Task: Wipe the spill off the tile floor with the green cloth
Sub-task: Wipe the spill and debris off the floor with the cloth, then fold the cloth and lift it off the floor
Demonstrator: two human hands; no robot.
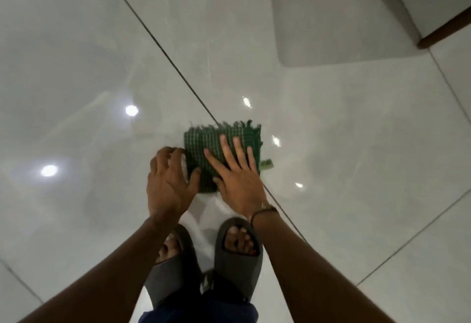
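— Glossy pale tile floor point(89, 55) is filling the whole view, with ceiling lights glinting off it and a dark grout line point(163, 50) running from eleven o'clock down towards four o'clock. Where are we working?

— We are crouching over the green cloth point(204, 149), lying folded flat across that line at centre, just past our slippers point(239, 254).

— And the hands?

— Our right hand point(237, 177) is lying spread and flat on it, pressing it down, we judge, so it drags the wet. Our left hand point(168, 180) is hovering half-open at its nine o'clock edge, thumb touching, gripping nothing.

— The spill?

— We cannot tell it from glare.
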